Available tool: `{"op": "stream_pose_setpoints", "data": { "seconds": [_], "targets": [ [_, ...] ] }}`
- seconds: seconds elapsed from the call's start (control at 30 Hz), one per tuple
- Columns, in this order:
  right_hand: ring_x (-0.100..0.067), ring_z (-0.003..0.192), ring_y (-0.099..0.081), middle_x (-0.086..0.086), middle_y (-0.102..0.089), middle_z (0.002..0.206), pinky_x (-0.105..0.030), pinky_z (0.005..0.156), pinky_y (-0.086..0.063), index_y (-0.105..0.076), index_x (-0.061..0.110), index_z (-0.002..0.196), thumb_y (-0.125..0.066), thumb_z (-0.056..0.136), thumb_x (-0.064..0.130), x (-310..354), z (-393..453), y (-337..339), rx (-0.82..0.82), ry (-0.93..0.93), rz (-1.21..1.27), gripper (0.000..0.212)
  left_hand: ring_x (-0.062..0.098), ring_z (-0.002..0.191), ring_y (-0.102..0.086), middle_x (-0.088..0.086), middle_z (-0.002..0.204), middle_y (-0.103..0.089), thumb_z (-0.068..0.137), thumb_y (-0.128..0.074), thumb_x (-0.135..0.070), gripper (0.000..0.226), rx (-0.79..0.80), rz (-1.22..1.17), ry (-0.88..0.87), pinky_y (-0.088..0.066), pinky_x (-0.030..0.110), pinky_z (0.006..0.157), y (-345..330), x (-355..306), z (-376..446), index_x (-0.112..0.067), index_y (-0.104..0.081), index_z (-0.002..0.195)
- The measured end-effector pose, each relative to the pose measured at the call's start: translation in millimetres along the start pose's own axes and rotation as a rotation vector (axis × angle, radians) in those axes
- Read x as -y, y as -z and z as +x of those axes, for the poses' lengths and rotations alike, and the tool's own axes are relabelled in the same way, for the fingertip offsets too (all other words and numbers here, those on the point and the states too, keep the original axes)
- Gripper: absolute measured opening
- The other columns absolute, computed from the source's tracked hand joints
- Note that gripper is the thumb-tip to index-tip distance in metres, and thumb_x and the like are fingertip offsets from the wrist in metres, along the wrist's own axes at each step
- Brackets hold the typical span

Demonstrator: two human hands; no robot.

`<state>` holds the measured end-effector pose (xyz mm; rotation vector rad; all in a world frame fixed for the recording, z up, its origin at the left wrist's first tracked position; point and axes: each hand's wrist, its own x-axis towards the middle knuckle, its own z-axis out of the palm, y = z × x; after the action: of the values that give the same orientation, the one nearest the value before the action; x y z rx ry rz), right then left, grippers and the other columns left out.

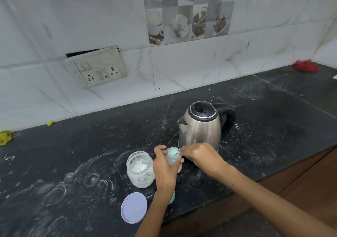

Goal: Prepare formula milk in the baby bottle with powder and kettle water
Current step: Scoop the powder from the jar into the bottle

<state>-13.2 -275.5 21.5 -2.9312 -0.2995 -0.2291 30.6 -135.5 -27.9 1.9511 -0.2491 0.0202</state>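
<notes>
While the left hand (164,169) is wrapping its fingers around the baby bottle (173,156) and keeping it upright on the black counter (73,154), the right hand (198,157) is reaching in at the bottle's open mouth, fingertips pinched together right at the rim; what they are pinching is too small to tell. Something dark is showing inside the mouth. Just left of the bottle, the open powder jar (140,169) is sitting with white powder inside, and its pale round lid (134,207) is lying flat nearer the counter edge. Behind both hands, the steel kettle (200,125) is standing, lid closed, spout facing left. White powder smears are streaking the counter around them.
</notes>
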Motion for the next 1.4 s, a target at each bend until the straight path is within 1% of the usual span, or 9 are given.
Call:
{"op": "stream_pose_setpoints", "data": {
  "seconds": [0.17, 0.23, 0.33, 0.53, 0.7, 1.0, 1.2, 1.3, 1.4],
  "targets": [
    [-0.017, 0.070, -0.066, 0.004, -0.069, 0.076, -0.037, 0.065, -0.055, -0.075, 0.015, 0.093, -0.059, 0.082, -0.002, 4.5, -3.9, 7.0, -0.154, -0.093, 0.216, 0.025, 0.021, 0.112, -0.060, -0.001, 0.120, -0.064, 0.063, -0.088, -0.016, 0.089, 0.051, 0.032, -0.002, -0.044, 0.023, 0.090, 3.4, -5.8, -0.6, -0.016, -0.034, 0.134],
    [-0.010, 0.076, -0.070, 0.002, -0.076, 0.085, -0.028, 0.072, -0.056, -0.077, 0.012, 0.095, -0.064, 0.082, -0.004, 7.1, -5.9, 11.7, -0.298, -0.172, 0.330, 0.024, 0.020, 0.126, -0.050, 0.004, 0.138, -0.052, 0.064, -0.087, -0.013, 0.098, 0.080, 0.029, -0.003, -0.036, 0.019, 0.096, 9.0, -12.2, -4.2, -0.016, -0.030, 0.143],
    [0.005, 0.077, -0.066, 0.002, -0.077, 0.087, -0.006, 0.072, -0.049, -0.078, 0.011, 0.095, -0.070, 0.084, 0.000, 14.9, -9.1, 13.1, -0.413, -0.373, 0.548, 0.018, 0.014, 0.129, -0.046, -0.001, 0.140, -0.050, 0.073, -0.078, -0.007, 0.078, 0.021, 0.044, -0.109, -0.033, 0.016, 0.100, 30.5, -17.7, -14.1, -0.020, -0.038, 0.139],
    [-0.008, 0.075, -0.073, -0.001, -0.076, 0.082, -0.014, 0.073, -0.056, -0.076, 0.010, 0.090, -0.071, 0.084, 0.000, 53.8, 13.1, 11.4, -0.398, -0.469, 0.945, 0.014, 0.007, 0.107, -0.060, -0.007, 0.112, -0.065, 0.086, -0.067, -0.006, 0.034, -0.295, -0.074, -0.180, -0.049, 0.031, 0.093, 97.7, -10.4, -31.7, -0.017, -0.059, 0.116],
    [-0.006, 0.065, -0.066, 0.009, -0.073, 0.074, -0.024, 0.067, -0.054, -0.076, 0.022, 0.083, -0.073, 0.080, 0.013, 85.7, 50.7, -8.9, -0.242, -0.397, 0.644, 0.010, 0.005, 0.110, -0.059, -0.006, 0.115, -0.065, 0.089, -0.063, -0.009, 0.028, -0.371, -0.091, -0.101, -0.050, 0.031, 0.093, 121.5, 0.7, -37.9, -0.013, -0.058, 0.117],
    [-0.019, 0.090, -0.065, 0.001, -0.075, 0.092, -0.030, 0.068, -0.047, -0.076, 0.023, 0.100, -0.062, 0.088, 0.025, 104.8, 73.8, -34.7, -0.156, -0.255, 0.275, 0.018, 0.006, 0.109, -0.059, -0.009, 0.113, -0.064, 0.090, -0.057, -0.002, 0.029, -0.399, -0.049, -0.093, -0.050, 0.032, 0.093, 126.2, 4.0, -44.3, -0.014, -0.058, 0.116],
    [-0.007, 0.058, -0.056, 0.009, -0.069, 0.067, -0.026, 0.062, -0.050, -0.077, 0.023, 0.088, -0.072, 0.082, 0.017, 87.8, 51.4, -31.3, -0.306, -0.339, 0.623, 0.010, 0.008, 0.105, -0.061, -0.009, 0.109, -0.065, 0.091, -0.057, -0.006, 0.025, -0.340, -0.051, -0.200, -0.047, 0.021, 0.088, 103.3, -2.6, -51.3, -0.017, -0.058, 0.113],
    [-0.007, 0.064, -0.061, 0.009, -0.074, 0.077, -0.016, 0.065, -0.050, -0.077, 0.022, 0.087, -0.074, 0.082, 0.017, 68.1, 22.1, -18.9, -0.435, -0.382, 0.772, 0.008, 0.003, 0.106, -0.056, -0.007, 0.113, -0.063, 0.087, -0.064, -0.006, 0.032, -0.227, -0.005, -0.211, -0.039, 0.009, 0.089, 77.2, -9.3, -54.4, -0.015, -0.057, 0.117],
    [-0.001, 0.069, -0.063, 0.012, -0.075, 0.081, -0.012, 0.067, -0.048, -0.078, 0.018, 0.088, -0.074, 0.083, 0.013, 44.0, -9.8, -5.4, -0.523, -0.431, 0.795, 0.009, 0.008, 0.125, -0.043, 0.002, 0.135, -0.050, 0.086, -0.066, -0.007, 0.051, -0.045, 0.079, -0.211, -0.030, 0.014, 0.104, 48.1, -9.2, -48.2, -0.009, -0.046, 0.132]
  ]
}}
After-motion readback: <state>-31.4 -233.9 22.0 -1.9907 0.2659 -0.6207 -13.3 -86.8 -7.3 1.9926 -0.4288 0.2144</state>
